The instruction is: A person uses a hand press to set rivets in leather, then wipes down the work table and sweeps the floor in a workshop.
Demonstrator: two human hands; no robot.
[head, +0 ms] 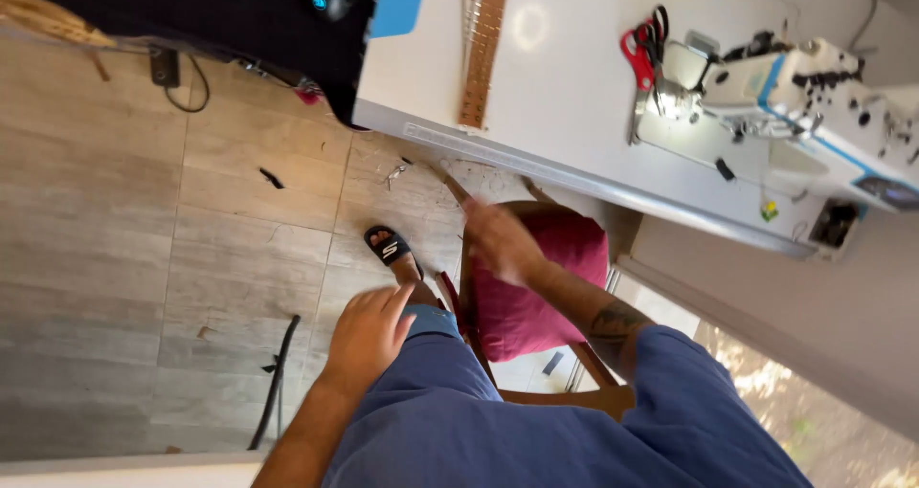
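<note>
A floor of pale grey wood-look tiles (144,239) fills the left of the view, strewn with dark scraps and a black strip (278,383). A white sewing table (565,96) crosses the top right, carrying a white and blue sewing machine (804,86), red-handled scissors (643,48) and a brown wooden pegged strip (481,53). Black cloth (220,19) hangs over the table's left end.

Beside the table stands a wooden chair (574,392) with a magenta cushion (541,287) on its seat. The right hand (498,244), blurred, lies at the cushion's upper left edge with fingers loosely spread; whether it grips the cushion I cannot tell. The left hand (369,330) rests on the knee of the blue trousers (450,411), fingers curled loosely, holding nothing. A foot in a black slide sandal (388,246) stands on the tiles just beside the chair.
</note>
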